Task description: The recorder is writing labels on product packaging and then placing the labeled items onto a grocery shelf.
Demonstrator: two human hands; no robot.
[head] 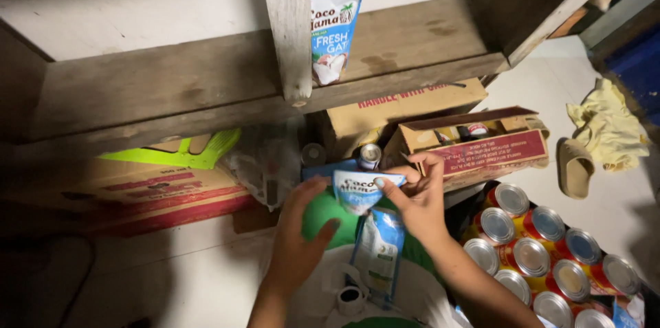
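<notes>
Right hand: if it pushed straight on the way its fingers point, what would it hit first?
The right hand already pinches the blue-and-white carton; beyond it, probably the small can, though depth is unclear.

A rough wooden shelf runs across the top, split by an upright post; blue-and-white cartons stand in a row just right of the post, near the shelf's front edge. Below, the pale floor carries cardboard boxes under the shelf, a cluster of red cans at the lower right, a tan slipper and a yellow cloth beside it.
</notes>
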